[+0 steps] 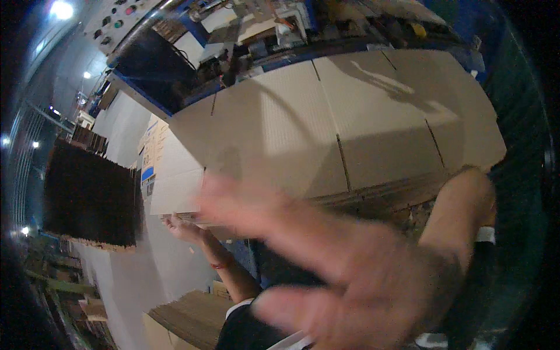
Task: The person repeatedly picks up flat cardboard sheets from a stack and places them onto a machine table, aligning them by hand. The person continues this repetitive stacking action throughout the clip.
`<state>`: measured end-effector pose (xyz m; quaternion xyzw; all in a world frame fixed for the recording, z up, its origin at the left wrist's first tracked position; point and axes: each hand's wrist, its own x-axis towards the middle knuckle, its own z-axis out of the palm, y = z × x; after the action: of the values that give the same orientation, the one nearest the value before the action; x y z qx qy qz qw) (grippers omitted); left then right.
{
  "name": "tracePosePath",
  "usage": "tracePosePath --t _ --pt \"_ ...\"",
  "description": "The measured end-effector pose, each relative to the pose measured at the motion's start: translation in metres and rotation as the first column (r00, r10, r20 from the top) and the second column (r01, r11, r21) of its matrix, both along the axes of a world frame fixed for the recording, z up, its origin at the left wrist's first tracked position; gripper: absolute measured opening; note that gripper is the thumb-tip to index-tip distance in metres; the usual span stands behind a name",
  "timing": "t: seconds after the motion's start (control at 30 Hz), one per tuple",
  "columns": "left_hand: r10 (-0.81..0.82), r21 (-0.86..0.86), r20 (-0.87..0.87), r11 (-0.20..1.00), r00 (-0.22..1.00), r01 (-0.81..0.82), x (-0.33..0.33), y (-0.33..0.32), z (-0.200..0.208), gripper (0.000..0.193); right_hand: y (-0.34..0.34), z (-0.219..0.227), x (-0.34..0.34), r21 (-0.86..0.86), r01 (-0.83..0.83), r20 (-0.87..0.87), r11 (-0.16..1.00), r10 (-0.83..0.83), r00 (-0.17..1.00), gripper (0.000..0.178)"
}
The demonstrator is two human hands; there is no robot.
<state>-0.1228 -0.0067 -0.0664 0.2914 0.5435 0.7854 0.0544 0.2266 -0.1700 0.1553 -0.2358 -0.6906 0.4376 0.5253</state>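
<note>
Large in the foreground, my right hand (361,274) is smeared by motion. Its fingers stretch to the left, with the thumb apart, and nothing shows in it. Further left, my left hand (185,228), with a red band at the wrist, is at the near edge of a pale cardboard sheet (178,175). Its fingers appear closed on that edge, though they are small and partly hidden. A wide, creased and slotted cardboard box blank (297,116) lies flat beyond both hands, on top of other cardboard layers (385,192).
Behind the blank stands a blue-framed machine (151,76) with dark rollers and a panel of coloured buttons (119,23). A dark stack of cardboard (90,195) is on the grey floor (157,268) at left. Another cardboard stack (192,315) sits near my left side.
</note>
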Motion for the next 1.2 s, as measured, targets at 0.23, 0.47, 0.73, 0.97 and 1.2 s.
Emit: tracePosePath --t 0.23,0.47,0.73,0.97,1.2 --pt "-0.844 0.505 -0.124 0.399 0.521 0.765 -0.031 0.011 0.058 0.042 -0.035 -0.003 0.006 0.446 0.406 0.056 0.798 -0.477 0.877 0.064" --pt "-0.606 0.321 0.142 0.776 0.783 0.543 -0.077 0.082 0.081 0.035 -0.035 -0.110 0.167 0.288 0.866 -0.369 -0.408 -0.882 -0.293 0.065" --pt "-0.772 0.025 0.278 0.601 0.572 0.799 -0.157 0.142 0.043 0.031 -0.020 -0.138 0.343 -0.561 0.716 -0.491 0.416 -0.863 0.116 0.079" --pt "-0.623 -0.108 0.228 0.748 0.748 0.655 -0.068 0.018 0.055 0.038 -0.078 -0.103 0.258 0.033 0.995 -0.100 0.094 -0.990 0.097 0.045" --pt "-0.808 -0.533 -0.505 0.569 0.305 0.626 0.060 -0.061 0.050 0.035 -0.089 -0.155 0.146 0.448 0.530 0.827 0.720 -0.559 0.061 0.037"
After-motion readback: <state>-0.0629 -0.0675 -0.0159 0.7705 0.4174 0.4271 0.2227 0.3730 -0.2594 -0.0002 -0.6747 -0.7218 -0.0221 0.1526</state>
